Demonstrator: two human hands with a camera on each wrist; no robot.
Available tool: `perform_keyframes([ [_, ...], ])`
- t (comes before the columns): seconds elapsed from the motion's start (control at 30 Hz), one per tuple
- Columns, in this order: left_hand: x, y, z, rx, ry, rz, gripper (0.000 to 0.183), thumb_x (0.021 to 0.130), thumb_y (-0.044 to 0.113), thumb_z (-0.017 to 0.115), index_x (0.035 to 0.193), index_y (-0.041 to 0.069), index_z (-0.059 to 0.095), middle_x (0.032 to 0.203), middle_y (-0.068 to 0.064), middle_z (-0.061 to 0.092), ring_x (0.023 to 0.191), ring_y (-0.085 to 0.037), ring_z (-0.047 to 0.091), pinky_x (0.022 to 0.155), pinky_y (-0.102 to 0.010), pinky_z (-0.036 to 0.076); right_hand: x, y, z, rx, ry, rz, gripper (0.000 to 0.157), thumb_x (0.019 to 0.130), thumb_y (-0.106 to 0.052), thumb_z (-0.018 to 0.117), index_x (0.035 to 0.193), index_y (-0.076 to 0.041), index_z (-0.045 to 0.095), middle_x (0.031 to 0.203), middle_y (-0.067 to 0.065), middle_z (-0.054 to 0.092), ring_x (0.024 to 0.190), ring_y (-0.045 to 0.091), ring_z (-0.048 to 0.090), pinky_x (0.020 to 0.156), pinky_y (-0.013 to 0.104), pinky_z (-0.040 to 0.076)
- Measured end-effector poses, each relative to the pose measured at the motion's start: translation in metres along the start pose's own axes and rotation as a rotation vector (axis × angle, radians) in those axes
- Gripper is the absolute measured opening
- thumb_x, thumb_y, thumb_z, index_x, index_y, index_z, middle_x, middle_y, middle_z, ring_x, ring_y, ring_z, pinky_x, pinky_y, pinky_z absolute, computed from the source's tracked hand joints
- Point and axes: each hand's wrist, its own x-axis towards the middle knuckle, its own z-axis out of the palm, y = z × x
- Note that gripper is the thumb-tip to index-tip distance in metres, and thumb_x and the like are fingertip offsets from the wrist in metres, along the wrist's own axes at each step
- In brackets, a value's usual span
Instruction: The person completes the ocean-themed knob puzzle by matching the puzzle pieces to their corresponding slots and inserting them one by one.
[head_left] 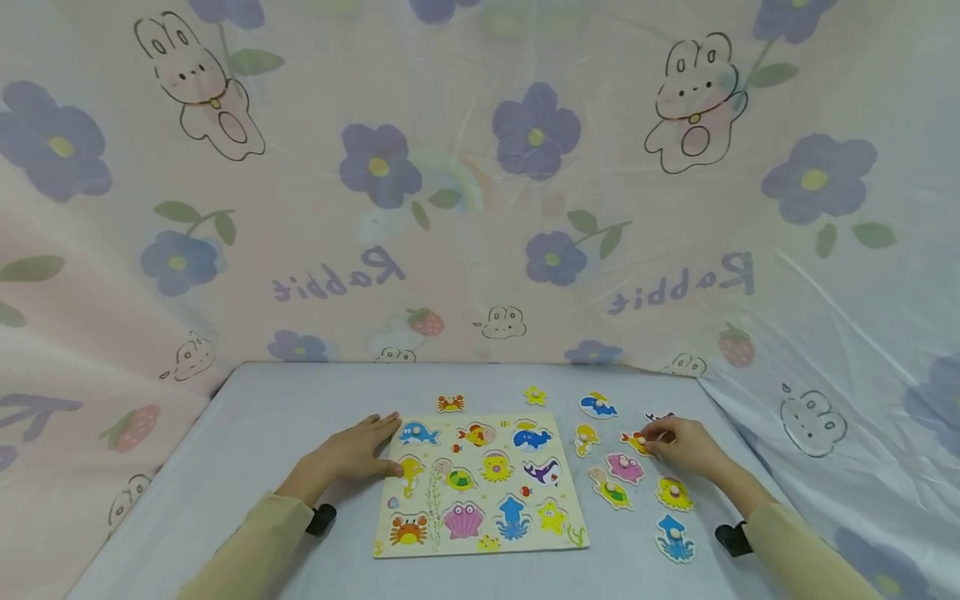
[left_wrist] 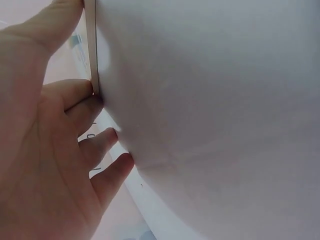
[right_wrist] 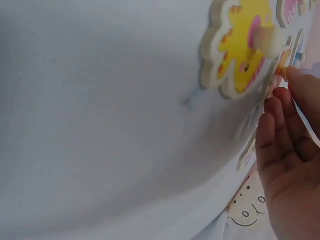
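A wooden peg puzzle board (head_left: 517, 542) with sea-animal pictures lies on the table. My left hand (head_left: 352, 450) rests at its upper left, thumb on the board's edge and fingers spread by the far corner. In the left wrist view, the fingertips (left_wrist: 125, 160) touch the white cloth beside the board. Right of the board, my right hand (head_left: 678, 446) pinches the knob of an orange-and-yellow fish piece (head_left: 633, 440) with thumb and index finger. A purple piece (head_left: 660, 415), partly hidden, lies just behind that hand. A dolphin piece (head_left: 417, 432) with a knob sits in the board's upper-left slot.
Loose knobbed pieces lie around: crab (head_left: 451, 403), star (head_left: 535, 396), whale (head_left: 598, 406), seahorse (head_left: 587, 440), shell (head_left: 625, 468), turtle (head_left: 611, 489), yellow octopus (head_left: 674, 493) and blue squid (head_left: 676, 539). A patterned curtain (head_left: 465, 208) hangs behind the white-covered table (head_left: 300, 392).
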Motion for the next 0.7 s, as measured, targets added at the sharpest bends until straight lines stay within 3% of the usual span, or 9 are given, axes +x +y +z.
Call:
perform_keyframes([
  [0.23,0.0023,-0.0023,0.0005,0.018,-0.002,0.01,0.1,0.084,0.06,0.079,0.159,0.007,0.042,0.168,-0.01,0.035,0.152,-0.046,0.029,0.114,-0.072,0.034,0.0009,-0.0004,0.0015,-0.002,0.001,0.009,0.014,0.095,-0.012,0.076,0.108,-0.006,0.077,0.091,0.002,0.065,0.082,0.019,0.056,0.067,0.022,0.051],
  [0.7,0.0015,-0.0013,-0.0018,0.014,0.002,-0.002,0.1,0.083,0.059,0.081,0.159,0.007,0.042,0.167,-0.01,0.037,0.152,-0.046,0.03,0.113,-0.073,0.034,0.0071,0.0,0.0035,0.009,-0.014,-0.016,0.012,0.096,-0.012,0.075,0.106,-0.005,0.076,0.09,0.0,0.065,0.082,0.019,0.055,0.067,0.023,0.051],
])
